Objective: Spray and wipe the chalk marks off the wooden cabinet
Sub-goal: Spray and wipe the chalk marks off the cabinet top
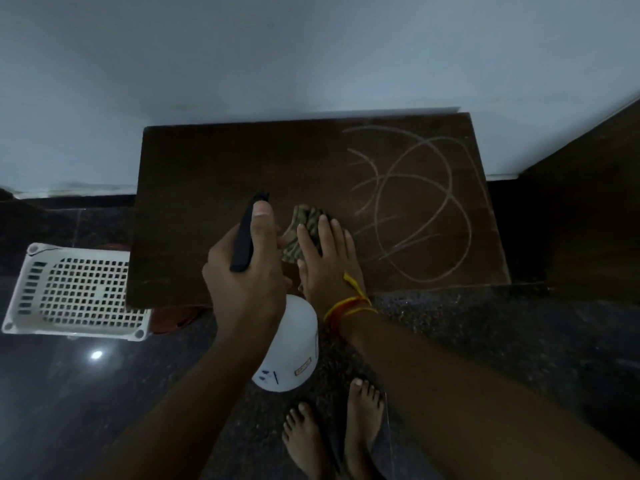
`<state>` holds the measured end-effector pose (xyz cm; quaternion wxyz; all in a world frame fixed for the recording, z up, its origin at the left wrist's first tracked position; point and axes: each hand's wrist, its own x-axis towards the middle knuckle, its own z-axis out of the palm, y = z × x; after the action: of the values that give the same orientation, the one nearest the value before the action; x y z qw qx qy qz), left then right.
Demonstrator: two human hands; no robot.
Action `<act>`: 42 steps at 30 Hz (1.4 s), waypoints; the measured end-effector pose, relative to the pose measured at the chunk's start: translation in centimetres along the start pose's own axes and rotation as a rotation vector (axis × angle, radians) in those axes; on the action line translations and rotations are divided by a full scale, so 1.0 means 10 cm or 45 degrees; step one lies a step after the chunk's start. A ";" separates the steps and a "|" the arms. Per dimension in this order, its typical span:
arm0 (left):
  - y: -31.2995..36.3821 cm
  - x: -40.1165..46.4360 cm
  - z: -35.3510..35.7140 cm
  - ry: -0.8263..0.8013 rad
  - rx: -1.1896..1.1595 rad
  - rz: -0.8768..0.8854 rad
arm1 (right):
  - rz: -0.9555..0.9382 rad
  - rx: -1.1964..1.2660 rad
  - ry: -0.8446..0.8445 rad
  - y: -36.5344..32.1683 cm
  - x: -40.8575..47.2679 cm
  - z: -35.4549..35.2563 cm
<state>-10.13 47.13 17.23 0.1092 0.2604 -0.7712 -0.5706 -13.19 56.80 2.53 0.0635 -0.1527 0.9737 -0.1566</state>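
The person stands barefoot at the near edge of the wooden cabinet (242, 161), looking straight down on its dark top. The left hand (242, 271) is closed around the black trigger head of a white spray bottle (291, 344), thumb laid along the top and the nozzle aimed at the far side. The right hand (329, 258) lies flat, fingers spread, pressing a folded striped cloth (301, 230) onto the wood near the middle. The chalk marks (415, 202), pale looping scribbles, cover the right half of the top, just right of the cloth; the left half looks bare.

What could go wrong, as I see it: the nozzle points at the clean left part and the wall (242, 64) beyond, not at the chalk, so a squeeze now would likely wet the wrong place. The two hands are crowded together, and the spray could catch the fingers of the right hand or soak the cloth instead of the wood. Wiping dry chalk may only smear it.

A white slotted basket (76, 289) sits on the floor (86, 393) to the left, touching or tucked just under the cabinet's corner, with something reddish beneath it. A dark piece of furniture (588, 220) stands on the right. Neither blocks the chalked area; nothing lies on it.
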 end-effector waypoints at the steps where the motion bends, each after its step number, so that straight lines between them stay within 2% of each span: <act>1: -0.01 -0.03 -0.02 -0.006 0.000 0.000 | 0.024 0.015 0.006 -0.02 -0.04 0.01; 8: -0.04 -0.18 -0.21 -0.045 0.010 -0.001 | -0.065 -0.021 -0.077 0.08 -0.35 0.01; 12: -0.09 -0.21 -0.30 -0.059 -0.025 -0.001 | 0.000 0.017 -0.105 0.11 -0.03 -0.03; 16: -0.13 -0.24 -0.34 -0.050 -0.014 -0.007 | 0.051 0.045 -0.052 0.07 -0.22 0.02; 21: -0.16 -0.34 -0.26 -0.094 -0.059 -0.003 | -0.066 0.028 -0.022 0.10 -0.57 0.06; 26: -0.19 -0.45 -0.11 -0.151 -0.019 0.019 | -0.143 0.194 -0.026 0.25 -0.63 -0.14; 33: -0.17 -0.58 0.18 -0.321 0.067 0.127 | 0.121 0.176 0.087 0.87 -0.82 -0.39; 35: -0.15 -0.59 0.27 -0.379 0.090 0.159 | 0.209 0.210 0.178 1.03 -0.91 -0.50; 42: 0.03 -0.53 0.63 -0.448 0.196 0.222 | 0.270 0.107 0.227 1.34 -0.85 -0.92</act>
<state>-8.68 55.19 16.15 0.0016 0.0964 -0.8394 -0.5349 -10.44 74.27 7.47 -0.0009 -0.0316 0.9788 -0.2025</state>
